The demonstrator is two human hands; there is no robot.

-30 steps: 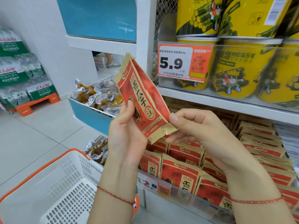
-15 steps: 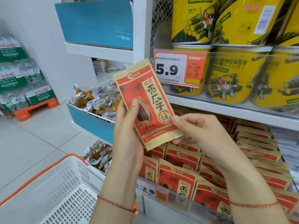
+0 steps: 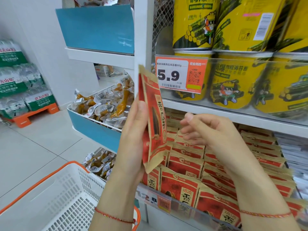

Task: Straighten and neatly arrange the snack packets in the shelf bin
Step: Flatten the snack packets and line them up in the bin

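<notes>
My left hand [image 3: 133, 135] held one red snack packet [image 3: 154, 120] upright and edge-on, thumb pressed on its face, above the near left corner of the shelf bin [image 3: 191, 210]. My right hand [image 3: 211, 130] hovered just right of it, fingers loosely curled and holding nothing. Below, rows of matching packets [image 3: 183, 182] stood in the bin, and a white basket [image 3: 55, 197] sat near left.

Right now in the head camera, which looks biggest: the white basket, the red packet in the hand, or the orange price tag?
1. White basket, biggest, though it is nearest the camera.
2. Red packet, held by the left hand.
3. Orange price tag, smallest, though close to the packet.
</notes>
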